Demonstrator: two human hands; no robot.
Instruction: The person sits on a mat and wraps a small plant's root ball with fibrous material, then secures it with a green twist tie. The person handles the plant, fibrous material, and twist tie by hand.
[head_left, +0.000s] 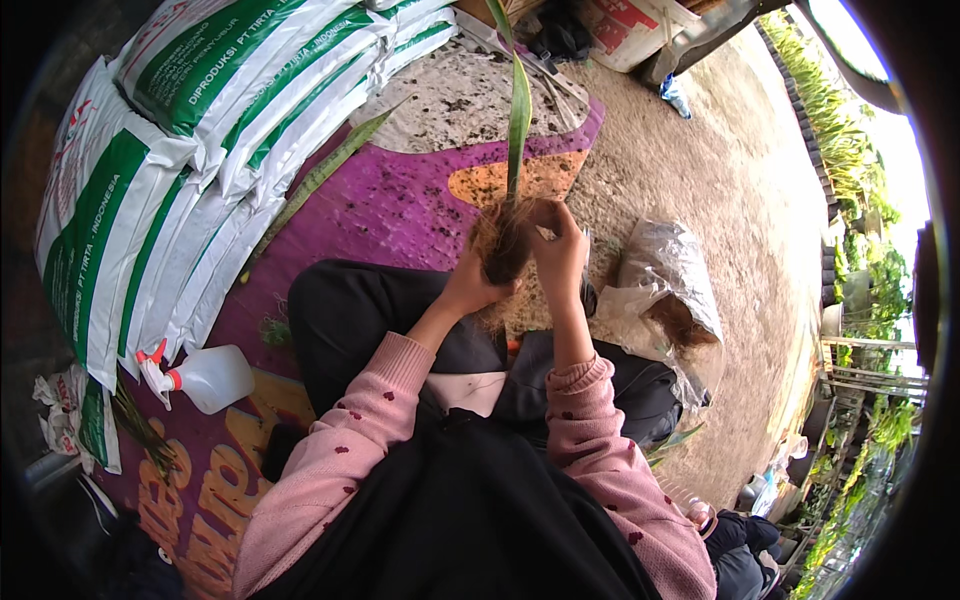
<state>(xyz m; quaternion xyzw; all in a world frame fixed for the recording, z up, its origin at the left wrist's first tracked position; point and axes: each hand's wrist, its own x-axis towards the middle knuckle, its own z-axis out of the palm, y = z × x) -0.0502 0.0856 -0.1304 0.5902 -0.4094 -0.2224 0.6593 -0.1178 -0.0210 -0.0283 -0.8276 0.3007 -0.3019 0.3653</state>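
Note:
A snake plant with a long upright leaf stands between my hands, its root ball wrapped in brown coconut fibre. My left hand cups the root ball from the left and below. On its right side, my right hand pinches the fibre near the top, thumb and forefinger bent together. Loose strands hang below over my lap. To the right lies a clear plastic bag, torn and holding more brown fibre.
Stacked white and green sacks rise at the left. A spray bottle lies on the purple printed sheet, near a long cut leaf. Soil is scattered ahead. A white bucket stands at the top; another person is partly visible lower right.

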